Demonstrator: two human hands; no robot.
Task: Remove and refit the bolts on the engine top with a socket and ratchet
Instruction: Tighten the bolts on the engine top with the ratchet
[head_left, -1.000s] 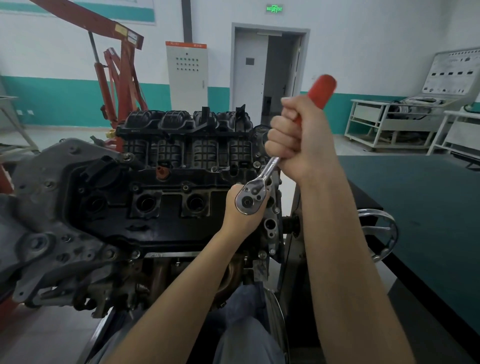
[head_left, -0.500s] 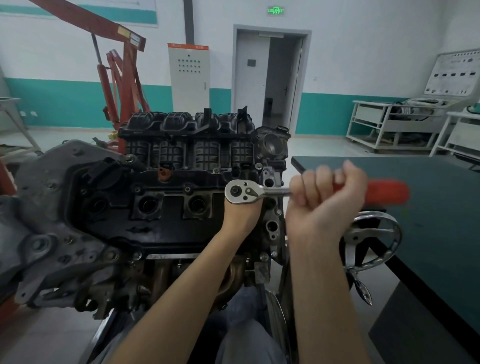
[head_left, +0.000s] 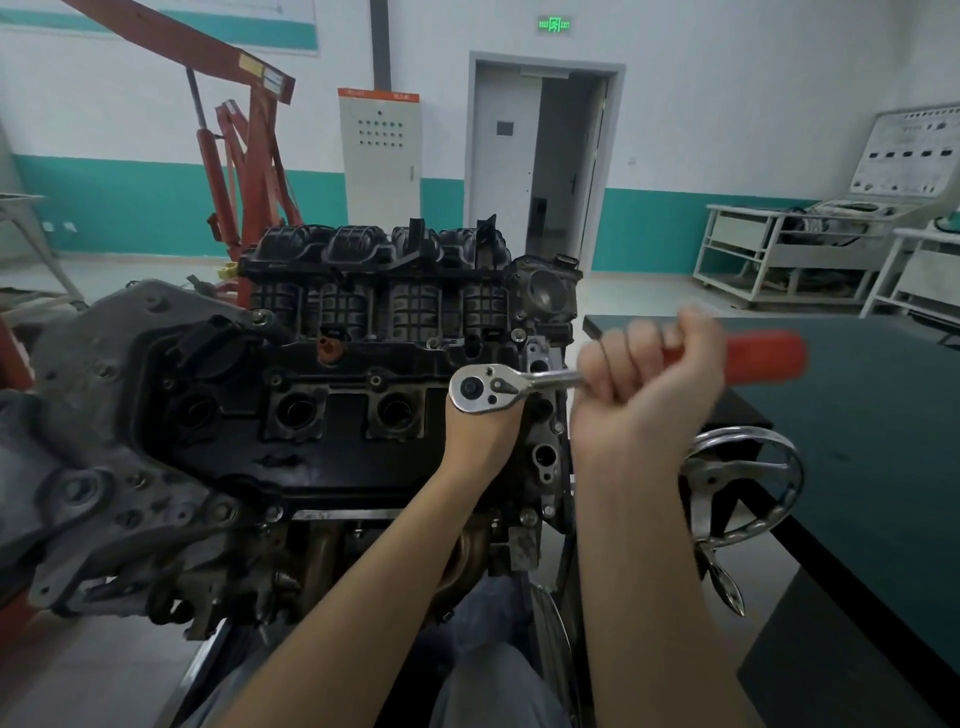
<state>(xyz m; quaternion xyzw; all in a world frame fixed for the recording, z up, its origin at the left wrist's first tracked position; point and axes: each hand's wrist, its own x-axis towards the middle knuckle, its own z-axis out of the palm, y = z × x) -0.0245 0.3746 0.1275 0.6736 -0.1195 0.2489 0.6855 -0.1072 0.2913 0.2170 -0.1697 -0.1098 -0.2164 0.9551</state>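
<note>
At the near right corner of the engine (head_left: 332, 395), where the top cover meets the end plate, we work one bolt that stays hidden under the tool, as does the socket. Our right hand (head_left: 649, 384) is clamped as a fist round the ratchet (head_left: 524, 387), high on the shank where it meets the red handle, which points out to the right over the dark surface (head_left: 883, 415). Our left hand (head_left: 480, 436) sits directly beneath the chrome head; whether its grip is curled on the socket or merely cupping it, we cannot tell. To do this stroke well, we judge it best to keep the head square over the bolt with that lower hand and swing the handle flat, so the socket does not cock off the bolt head. For room, the sweep to the right is open above the surface, though its near edge and the steel handwheel (head_left: 743, 488) lie just below our right wrist. Toward the engine, the black intake manifold (head_left: 379, 270) stands close behind the ratchet head.
</note>
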